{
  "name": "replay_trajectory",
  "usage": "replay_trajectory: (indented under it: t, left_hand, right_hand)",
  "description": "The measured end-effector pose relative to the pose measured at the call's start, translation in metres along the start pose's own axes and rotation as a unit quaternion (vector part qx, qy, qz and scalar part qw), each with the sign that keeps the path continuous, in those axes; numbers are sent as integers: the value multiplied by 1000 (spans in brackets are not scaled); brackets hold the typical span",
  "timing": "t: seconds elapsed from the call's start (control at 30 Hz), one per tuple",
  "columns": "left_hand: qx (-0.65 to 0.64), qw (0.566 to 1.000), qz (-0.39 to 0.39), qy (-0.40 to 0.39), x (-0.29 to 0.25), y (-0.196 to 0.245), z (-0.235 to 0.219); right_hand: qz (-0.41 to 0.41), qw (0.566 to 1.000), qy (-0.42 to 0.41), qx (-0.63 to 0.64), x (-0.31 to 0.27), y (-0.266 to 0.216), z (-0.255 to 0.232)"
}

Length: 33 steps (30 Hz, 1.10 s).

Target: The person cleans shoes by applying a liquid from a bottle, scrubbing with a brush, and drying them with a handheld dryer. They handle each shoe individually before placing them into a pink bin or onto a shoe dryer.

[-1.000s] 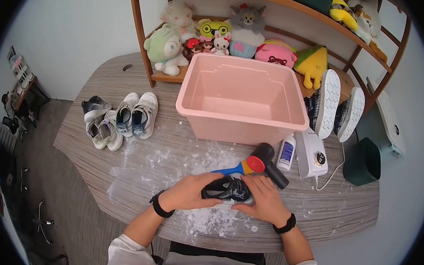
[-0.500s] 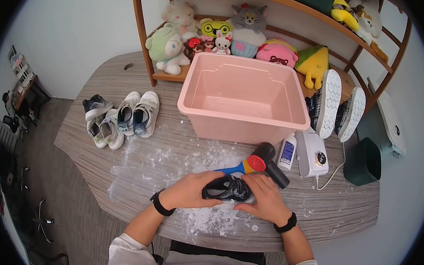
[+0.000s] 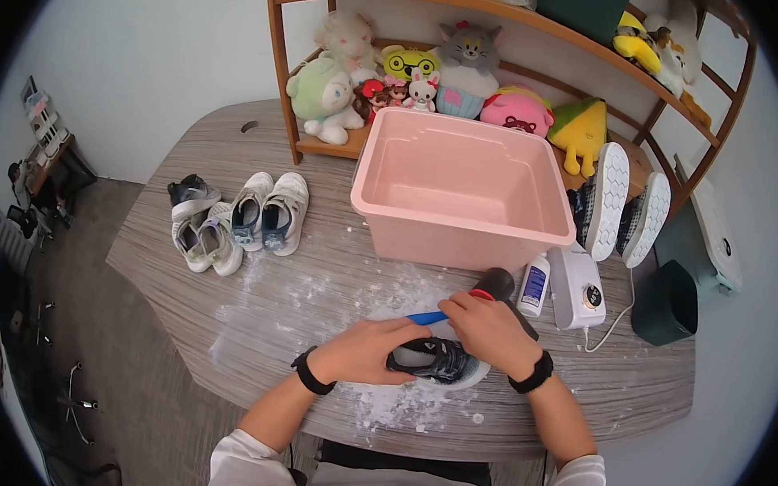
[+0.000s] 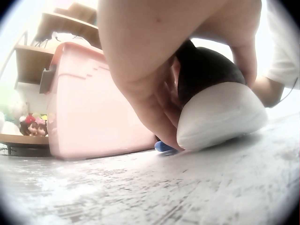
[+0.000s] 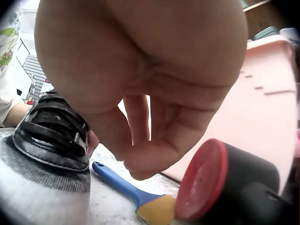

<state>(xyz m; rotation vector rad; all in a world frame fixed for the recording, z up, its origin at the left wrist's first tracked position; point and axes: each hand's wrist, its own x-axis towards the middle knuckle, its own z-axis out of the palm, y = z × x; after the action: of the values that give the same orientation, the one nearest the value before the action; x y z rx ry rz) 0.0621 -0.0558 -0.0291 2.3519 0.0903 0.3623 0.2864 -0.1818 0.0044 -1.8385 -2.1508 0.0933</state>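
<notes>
At the front of the table lies a black shoe with a white sole, flecked with white. My left hand grips its heel end; the left wrist view shows that hand's fingers around the shoe's heel. Just above the shoe and the blue brush handle is my right hand. In the right wrist view the right hand has curled fingers with bunched tips, holding nothing, over the brush. A black mallet with a red face lies beside the brush.
Behind stands a pink bin. Several shoes stand at the left. To the right are a white bottle, a white device, upright shoes and a dark green bin. White residue marks the table.
My right hand has let go of the shoe's toe and moved up to the brush, its fingers now curled. My left hand still holds the heel. The head view has shifted slightly.
</notes>
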Motion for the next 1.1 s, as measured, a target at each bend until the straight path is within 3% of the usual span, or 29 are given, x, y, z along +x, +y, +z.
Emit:
replay_trajectory:
  t: [0.17, 0.4, 0.5, 0.57, 0.6, 0.67, 0.7, 0.77, 0.9, 0.97, 1.03, 1.1]
  left_hand:
    - [-8, 1000, -2, -2, 0, -1, 0]
    - [-11, 1000, -1, -2, -2, -1, 0]
    - [0, 1000, 21, 7, -2, -3, 1]
    - [-11, 999, 28, 11, -2, -5, 2]
    - [-12, 999, 28, 11, -2, -5, 2]
    - [-19, 1000, 16, 3, -2, -6, 2]
    - [-19, 1000, 17, 1, -2, -6, 3]
    - [-26, 1000, 11, 0, -2, -7, 3]
    - [-51, 999, 11, 16, -2, -9, 3]
    - [-54, 998, -26, 23, -2, -9, 1]
    - [-50, 997, -35, 46, 0, -7, -1]
    - [-46, 996, -44, 67, 1, -8, 0]
  right_hand:
    - [-34, 993, -91, -64, 21, 1, 16]
    - [-38, 992, -93, -81, 33, 10, 29]
    - [-2, 996, -71, -58, 35, 4, 23]
    - [26, 998, 53, 27, 37, 1, 21]
    - [26, 998, 53, 27, 39, 1, 19]
    - [29, 982, 159, 98, 41, 0, 14]
    - [31, 982, 159, 98, 38, -2, 10]
    - [133, 956, 166, 200, 31, -5, -1]
    - [126, 910, 273, 285, 8, 8, -10]
    - [130, 888, 283, 338, -11, 14, -13]
    - [164, 801, 318, 479, -30, 13, -21]
    - [159, 784, 323, 505, -51, 23, -18]
